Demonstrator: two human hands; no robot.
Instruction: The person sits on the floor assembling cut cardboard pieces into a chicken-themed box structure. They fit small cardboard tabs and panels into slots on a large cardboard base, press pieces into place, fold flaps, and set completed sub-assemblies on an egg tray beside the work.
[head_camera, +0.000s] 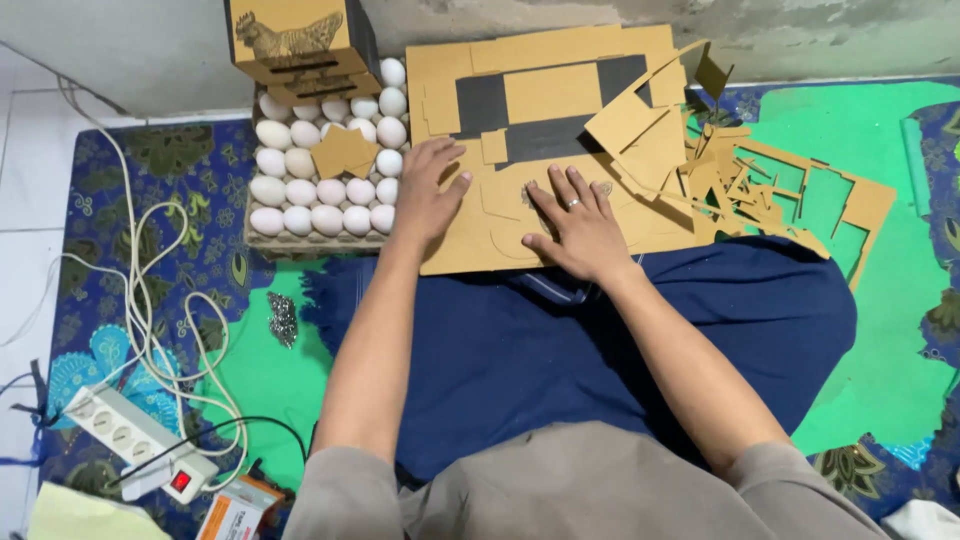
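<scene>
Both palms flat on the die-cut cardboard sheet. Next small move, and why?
Probably press a cut piece free with the right hand while the left hand pins the die-cut cardboard sheet: both lie flat on it, and punched-out scraps are piled to the right.

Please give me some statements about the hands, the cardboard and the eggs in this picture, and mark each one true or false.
1. Both hands lie flat on the cardboard sheet. True: left hand, right hand.
2. The right hand wears a ring. True.
3. The egg tray is to the right of the sheet. False: it is to the left.
4. The left hand holds an egg. False: it holds nothing.
5. A small cardboard piece lies on the eggs. True.
6. The power strip lies on the sheet. False: it lies on the floor, lower left.
</scene>
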